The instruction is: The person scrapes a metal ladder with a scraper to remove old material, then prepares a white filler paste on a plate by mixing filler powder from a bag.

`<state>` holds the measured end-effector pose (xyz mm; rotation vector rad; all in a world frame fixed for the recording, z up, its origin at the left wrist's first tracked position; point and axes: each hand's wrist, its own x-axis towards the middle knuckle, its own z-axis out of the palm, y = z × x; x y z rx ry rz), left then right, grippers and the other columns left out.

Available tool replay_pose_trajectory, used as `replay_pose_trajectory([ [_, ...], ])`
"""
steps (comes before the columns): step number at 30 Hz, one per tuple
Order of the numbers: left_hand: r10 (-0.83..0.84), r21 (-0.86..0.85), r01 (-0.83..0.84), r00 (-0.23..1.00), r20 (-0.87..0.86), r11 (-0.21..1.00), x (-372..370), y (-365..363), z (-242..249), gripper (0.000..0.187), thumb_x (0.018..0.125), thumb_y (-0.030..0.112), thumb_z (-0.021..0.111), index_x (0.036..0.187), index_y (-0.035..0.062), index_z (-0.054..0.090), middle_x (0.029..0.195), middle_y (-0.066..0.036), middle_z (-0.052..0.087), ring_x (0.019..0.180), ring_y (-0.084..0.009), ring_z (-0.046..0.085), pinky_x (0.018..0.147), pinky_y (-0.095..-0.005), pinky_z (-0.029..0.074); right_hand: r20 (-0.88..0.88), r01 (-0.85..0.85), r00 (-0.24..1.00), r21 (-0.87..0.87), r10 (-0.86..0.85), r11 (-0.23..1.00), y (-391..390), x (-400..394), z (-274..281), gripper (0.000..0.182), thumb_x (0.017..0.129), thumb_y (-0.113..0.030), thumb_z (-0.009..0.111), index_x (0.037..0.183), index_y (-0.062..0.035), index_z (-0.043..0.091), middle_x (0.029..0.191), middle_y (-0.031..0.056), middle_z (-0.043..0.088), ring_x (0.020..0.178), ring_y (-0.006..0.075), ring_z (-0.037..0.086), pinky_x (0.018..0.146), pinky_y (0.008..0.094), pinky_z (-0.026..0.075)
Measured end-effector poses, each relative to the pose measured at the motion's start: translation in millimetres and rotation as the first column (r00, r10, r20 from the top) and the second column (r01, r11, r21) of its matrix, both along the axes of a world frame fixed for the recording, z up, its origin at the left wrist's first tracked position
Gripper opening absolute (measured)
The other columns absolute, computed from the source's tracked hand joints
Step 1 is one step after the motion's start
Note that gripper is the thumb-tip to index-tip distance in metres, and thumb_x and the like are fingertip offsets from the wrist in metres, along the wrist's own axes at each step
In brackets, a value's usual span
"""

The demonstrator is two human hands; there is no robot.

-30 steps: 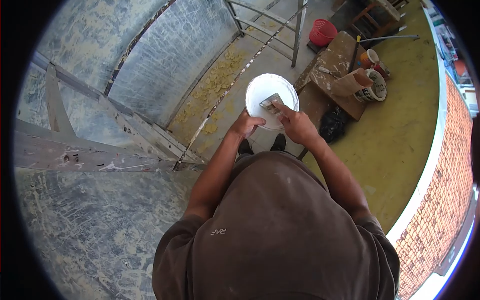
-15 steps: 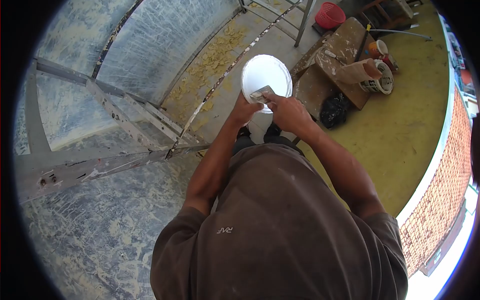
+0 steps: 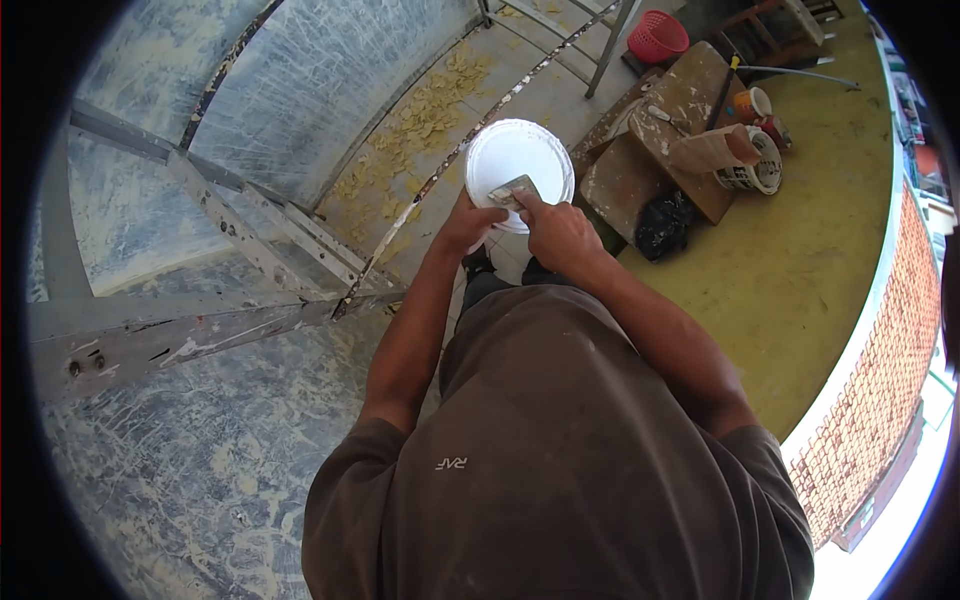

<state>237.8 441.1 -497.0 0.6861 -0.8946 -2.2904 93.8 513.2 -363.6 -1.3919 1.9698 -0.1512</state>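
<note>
A round white bucket (image 3: 515, 152) is in front of my body, with smooth white material showing inside its rim. My left hand (image 3: 468, 222) grips the bucket's near left edge, with the thumb over the rim. In my right hand (image 3: 565, 236) is a putty knife (image 3: 513, 189), its flat, smeared blade over the near part of the bucket and pointing left. My right fingers are wrapped round its handle, which is mostly hidden. The two hands are close together, the left thumb just under the blade.
A grey metal frame (image 3: 190, 320) stands at my left by the scratched blue-grey wall (image 3: 330, 90). Yellowish flakes (image 3: 425, 110) litter the floor. To the right are brown boards (image 3: 625, 185), a black plastic bag (image 3: 665, 225), a labelled white pail (image 3: 768, 165) and a red basket (image 3: 658, 37).
The bucket and both hands have shifted slightly left and down in the view. The putty knife's blade has moved a little with them; both grips stay the same.
</note>
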Motion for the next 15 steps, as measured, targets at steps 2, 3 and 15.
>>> replay_pose_trajectory([
  [2,-0.008,0.101,0.007,1.0,0.014,0.995,-10,9,-16,0.061,0.07,-0.008,0.06,0.128,0.0017,0.046,0.116,-0.012,0.06,0.104,-0.0245,0.062,0.091,-0.041,0.049,-0.024,0.006,1.0,0.058,-0.004,0.998,7,-5,-1,0.036,0.095,-0.024,0.047,0.129,-0.0193,0.055,0.087,0.0259,0.066,0.086,0.0427,0.064,0.08,0.0521,0.048],
  [3,-0.063,0.073,0.056,0.993,0.103,0.996,-11,6,-26,0.062,0.071,-0.008,0.059,0.13,0.0029,0.046,0.117,-0.011,0.06,0.104,-0.025,0.062,0.091,-0.04,0.049,-0.038,-0.014,0.999,0.036,0.015,0.999,6,-9,-7,0.037,0.093,-0.023,0.049,0.128,-0.0151,0.055,0.088,0.0255,0.066,0.086,0.0418,0.065,0.08,0.0504,0.05],
  [15,-0.026,0.219,0.047,0.995,-0.098,0.974,-22,45,-5,0.06,0.073,-0.009,0.058,0.13,0.004,0.046,0.12,-0.011,0.058,0.112,-0.0251,0.058,0.095,-0.0402,0.047,-0.102,0.035,0.994,-0.038,-0.039,0.999,-25,-34,-32,0.03,0.089,-0.019,0.05,0.115,-0.0061,0.059,0.096,0.025,0.066,0.09,0.0413,0.065,0.081,0.0484,0.052],
])
